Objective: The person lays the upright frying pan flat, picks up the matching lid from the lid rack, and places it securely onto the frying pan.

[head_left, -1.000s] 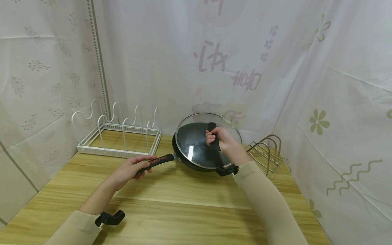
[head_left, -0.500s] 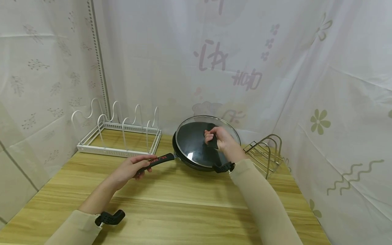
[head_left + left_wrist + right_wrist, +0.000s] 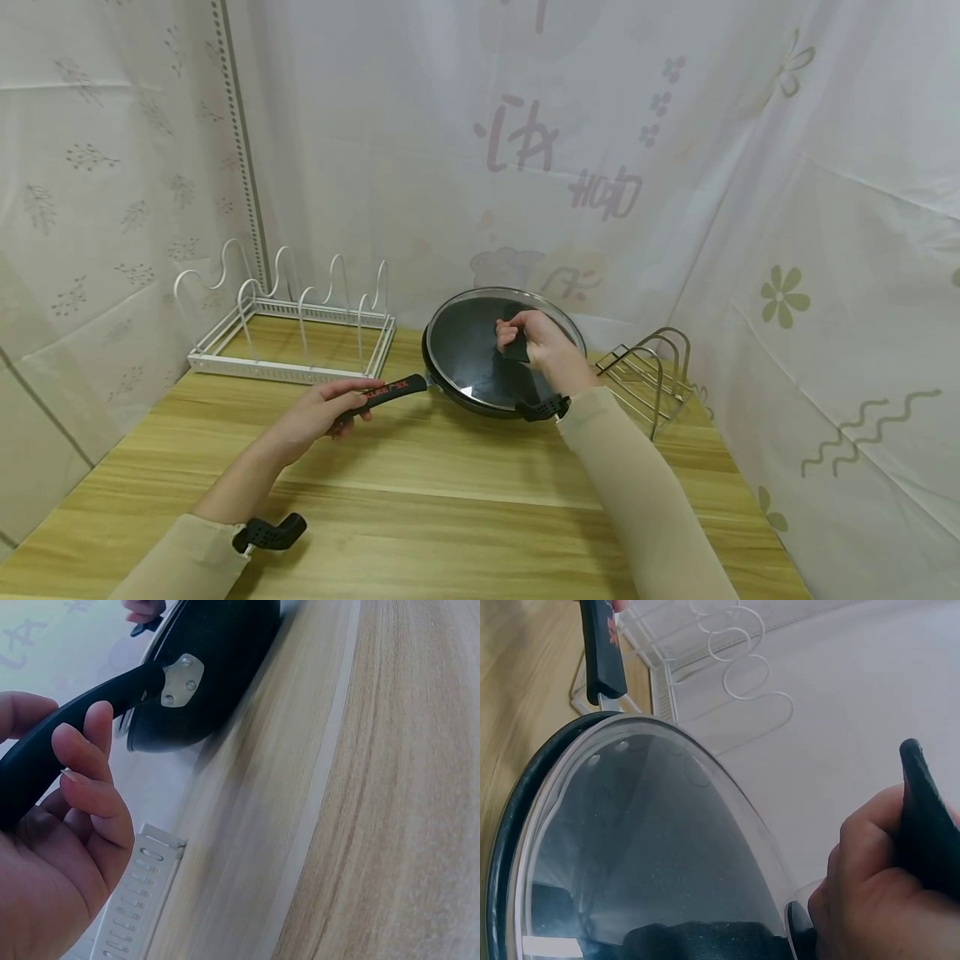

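Observation:
A black frying pan (image 3: pixel 232 660) stands on the wooden table, its long black handle (image 3: pixel 397 390) pointing left toward me. My left hand (image 3: pixel 315 418) holds this handle, thumb and fingers around it, as the left wrist view also shows. Over the pan lies a round glass lid (image 3: pixel 468 346) with a metal rim, nearly lined up with the pan's edge. My right hand (image 3: pixel 551 350) grips the lid's black handle (image 3: pixel 516 348), which the fingers partly cover. In the right wrist view the lid's rim (image 3: pixel 517 900) sits close against the pan's edge.
A white rack (image 3: pixel 255 371) with wavy upright dividers stands at the back left. To the right of the pan, partly behind my right arm, is a gold wire rack (image 3: pixel 660 367). Patterned curtains (image 3: pixel 360 167) close off the table's (image 3: pixel 420 517) back and sides.
My right hand has lowered the lid, moving slightly left, so its rim has come down from above the pan onto or close to it. The left hand and pan have stayed put.

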`<state>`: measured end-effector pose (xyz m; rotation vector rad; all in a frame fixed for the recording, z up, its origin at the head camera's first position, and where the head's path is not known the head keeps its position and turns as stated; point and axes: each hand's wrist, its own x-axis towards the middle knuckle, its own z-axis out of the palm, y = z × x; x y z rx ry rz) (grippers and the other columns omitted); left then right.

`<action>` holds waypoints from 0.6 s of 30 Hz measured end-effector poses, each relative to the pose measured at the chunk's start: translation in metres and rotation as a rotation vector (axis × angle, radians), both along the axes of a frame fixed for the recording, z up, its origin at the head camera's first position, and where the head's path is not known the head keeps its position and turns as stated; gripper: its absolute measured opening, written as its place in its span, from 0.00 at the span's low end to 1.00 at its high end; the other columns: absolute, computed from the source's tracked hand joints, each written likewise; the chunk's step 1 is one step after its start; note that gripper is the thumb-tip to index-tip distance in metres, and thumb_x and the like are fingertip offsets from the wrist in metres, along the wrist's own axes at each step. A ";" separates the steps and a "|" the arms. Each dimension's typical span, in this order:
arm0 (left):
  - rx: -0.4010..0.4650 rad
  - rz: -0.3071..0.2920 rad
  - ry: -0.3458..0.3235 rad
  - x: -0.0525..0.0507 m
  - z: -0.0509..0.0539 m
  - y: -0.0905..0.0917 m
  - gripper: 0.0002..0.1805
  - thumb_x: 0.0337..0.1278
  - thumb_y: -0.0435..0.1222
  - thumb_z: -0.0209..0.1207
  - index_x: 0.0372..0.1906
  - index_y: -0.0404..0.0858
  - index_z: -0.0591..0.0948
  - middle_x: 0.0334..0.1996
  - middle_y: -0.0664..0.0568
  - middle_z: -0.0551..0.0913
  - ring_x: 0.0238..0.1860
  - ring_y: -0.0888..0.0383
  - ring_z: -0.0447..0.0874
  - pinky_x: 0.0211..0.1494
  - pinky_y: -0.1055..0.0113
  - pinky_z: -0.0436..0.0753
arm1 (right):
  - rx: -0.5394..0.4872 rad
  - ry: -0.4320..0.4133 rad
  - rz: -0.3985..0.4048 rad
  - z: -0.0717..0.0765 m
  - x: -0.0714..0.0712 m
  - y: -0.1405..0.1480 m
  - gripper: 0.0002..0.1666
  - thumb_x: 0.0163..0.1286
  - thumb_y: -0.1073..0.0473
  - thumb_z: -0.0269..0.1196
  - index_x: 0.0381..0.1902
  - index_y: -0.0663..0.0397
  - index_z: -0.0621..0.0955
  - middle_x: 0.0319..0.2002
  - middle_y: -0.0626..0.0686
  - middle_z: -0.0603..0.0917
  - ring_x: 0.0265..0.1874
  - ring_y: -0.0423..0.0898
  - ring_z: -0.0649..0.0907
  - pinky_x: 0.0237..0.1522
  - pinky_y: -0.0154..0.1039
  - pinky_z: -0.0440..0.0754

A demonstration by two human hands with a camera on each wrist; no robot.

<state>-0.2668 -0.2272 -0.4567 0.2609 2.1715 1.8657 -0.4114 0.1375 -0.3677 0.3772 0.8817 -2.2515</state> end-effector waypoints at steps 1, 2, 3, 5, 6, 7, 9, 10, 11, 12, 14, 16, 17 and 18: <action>0.000 0.000 0.000 0.000 0.000 0.000 0.28 0.84 0.39 0.57 0.79 0.32 0.74 0.38 0.52 0.87 0.26 0.63 0.72 0.32 0.69 0.72 | -0.003 -0.001 0.002 0.000 0.000 0.000 0.13 0.84 0.67 0.35 0.59 0.54 0.62 0.26 0.48 0.65 0.17 0.39 0.65 0.19 0.30 0.70; 0.000 -0.001 0.000 0.000 0.000 0.000 0.28 0.84 0.39 0.57 0.79 0.32 0.74 0.38 0.52 0.87 0.26 0.63 0.72 0.32 0.69 0.72 | -0.004 -0.002 0.004 -0.001 -0.001 0.000 0.12 0.84 0.67 0.35 0.59 0.54 0.62 0.26 0.48 0.65 0.17 0.39 0.65 0.19 0.30 0.70; 0.001 -0.002 0.000 0.000 0.000 0.000 0.28 0.84 0.39 0.57 0.79 0.32 0.74 0.38 0.52 0.87 0.26 0.63 0.72 0.32 0.69 0.72 | -0.003 -0.001 0.004 -0.001 -0.001 -0.001 0.12 0.84 0.67 0.35 0.59 0.54 0.62 0.26 0.48 0.65 0.18 0.39 0.65 0.19 0.30 0.70; 0.003 -0.005 0.001 0.000 0.000 0.000 0.28 0.84 0.39 0.57 0.79 0.32 0.74 0.38 0.52 0.87 0.26 0.63 0.72 0.32 0.69 0.72 | 0.002 -0.002 0.005 -0.002 -0.001 -0.001 0.11 0.84 0.67 0.36 0.58 0.55 0.62 0.26 0.48 0.65 0.18 0.39 0.65 0.20 0.30 0.70; 0.003 -0.006 0.001 0.000 0.000 0.000 0.28 0.84 0.39 0.57 0.79 0.32 0.74 0.38 0.52 0.87 0.26 0.63 0.72 0.32 0.69 0.73 | 0.004 -0.002 0.005 -0.002 -0.001 -0.001 0.11 0.84 0.67 0.36 0.58 0.55 0.62 0.26 0.48 0.65 0.18 0.39 0.65 0.20 0.30 0.70; 0.004 -0.008 0.001 0.000 0.000 0.000 0.28 0.84 0.40 0.57 0.79 0.32 0.74 0.38 0.52 0.87 0.26 0.63 0.72 0.32 0.69 0.73 | 0.008 -0.003 0.004 -0.002 -0.001 -0.001 0.10 0.84 0.67 0.36 0.57 0.56 0.62 0.26 0.48 0.65 0.18 0.39 0.65 0.20 0.30 0.69; 0.003 -0.008 0.001 -0.001 0.000 0.000 0.28 0.84 0.40 0.57 0.79 0.32 0.74 0.38 0.52 0.87 0.26 0.63 0.72 0.32 0.69 0.73 | 0.012 -0.005 0.000 -0.003 -0.001 -0.002 0.10 0.84 0.67 0.36 0.57 0.56 0.63 0.26 0.48 0.65 0.18 0.39 0.65 0.20 0.29 0.70; 0.002 -0.008 0.001 -0.001 0.000 0.000 0.28 0.84 0.40 0.57 0.79 0.32 0.74 0.38 0.52 0.87 0.26 0.63 0.72 0.32 0.69 0.73 | 0.011 -0.007 -0.002 -0.003 -0.001 -0.002 0.11 0.84 0.67 0.35 0.56 0.56 0.63 0.26 0.48 0.65 0.18 0.39 0.65 0.20 0.29 0.70; 0.000 -0.009 0.001 -0.001 0.000 -0.001 0.28 0.84 0.40 0.57 0.79 0.32 0.74 0.37 0.53 0.87 0.26 0.63 0.72 0.32 0.69 0.72 | 0.010 -0.008 -0.004 -0.004 -0.002 -0.002 0.10 0.84 0.67 0.35 0.56 0.56 0.63 0.26 0.48 0.65 0.18 0.39 0.65 0.20 0.29 0.70; -0.001 -0.009 0.002 -0.001 -0.001 -0.001 0.28 0.85 0.40 0.57 0.79 0.32 0.74 0.37 0.53 0.87 0.26 0.63 0.72 0.32 0.69 0.72 | 0.008 -0.010 -0.005 -0.004 -0.002 -0.002 0.10 0.84 0.67 0.35 0.55 0.57 0.63 0.26 0.48 0.65 0.18 0.39 0.65 0.20 0.29 0.70; -0.001 -0.008 0.000 -0.001 -0.001 -0.001 0.28 0.85 0.40 0.57 0.79 0.33 0.74 0.37 0.53 0.87 0.26 0.63 0.72 0.32 0.69 0.73 | 0.001 -0.017 -0.005 -0.004 -0.002 -0.002 0.10 0.84 0.67 0.34 0.54 0.57 0.63 0.26 0.48 0.66 0.18 0.39 0.66 0.20 0.29 0.70; 0.000 -0.009 0.000 -0.001 -0.002 -0.001 0.28 0.85 0.41 0.57 0.79 0.33 0.74 0.37 0.53 0.87 0.26 0.63 0.72 0.32 0.68 0.73 | -0.006 -0.024 -0.003 -0.004 -0.003 -0.002 0.10 0.84 0.67 0.34 0.54 0.57 0.63 0.26 0.48 0.66 0.18 0.39 0.66 0.21 0.29 0.70; 0.001 -0.009 0.000 -0.001 -0.002 -0.001 0.28 0.85 0.40 0.57 0.79 0.33 0.74 0.38 0.53 0.87 0.26 0.63 0.72 0.32 0.68 0.73 | -0.008 -0.026 -0.001 -0.004 -0.003 -0.002 0.10 0.84 0.66 0.34 0.54 0.57 0.63 0.26 0.48 0.66 0.18 0.39 0.66 0.21 0.29 0.70; 0.002 -0.010 0.001 -0.001 -0.002 -0.001 0.28 0.85 0.41 0.57 0.79 0.33 0.74 0.38 0.53 0.87 0.26 0.63 0.72 0.32 0.68 0.73 | -0.008 -0.029 -0.002 -0.005 -0.003 -0.002 0.10 0.84 0.66 0.34 0.54 0.57 0.63 0.26 0.48 0.66 0.18 0.39 0.66 0.21 0.29 0.70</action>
